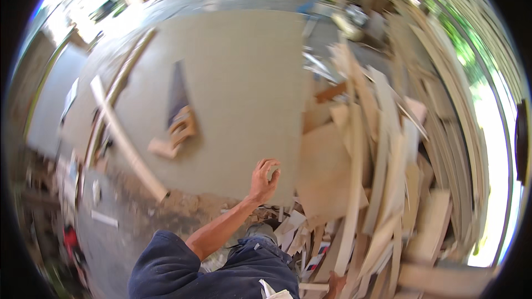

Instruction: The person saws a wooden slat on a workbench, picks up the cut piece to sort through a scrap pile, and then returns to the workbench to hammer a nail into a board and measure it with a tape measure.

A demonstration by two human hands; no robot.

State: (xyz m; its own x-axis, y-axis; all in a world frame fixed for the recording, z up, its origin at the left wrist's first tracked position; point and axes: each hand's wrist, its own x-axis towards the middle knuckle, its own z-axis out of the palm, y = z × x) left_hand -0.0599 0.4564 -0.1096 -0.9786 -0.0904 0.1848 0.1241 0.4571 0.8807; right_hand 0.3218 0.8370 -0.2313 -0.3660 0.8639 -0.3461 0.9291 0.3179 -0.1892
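My left hand (265, 180) reaches out over the near edge of a large pale board (238, 66). Its fingers are loosely curled and apart, with nothing in them. A hand saw (178, 99) with a wooden handle lies on the board to the left of that hand, and a small wooden block (162, 148) rests beside the handle. My right hand (335, 285) shows only partly at the bottom edge, among wooden strips; its grip is hidden.
A long pale lath (127, 144) lies slanted along the board's left side. A big heap of wooden offcuts and strips (377, 188) fills the right. Sawdust (183, 202) covers the floor below the board. More boards lean at the far right.
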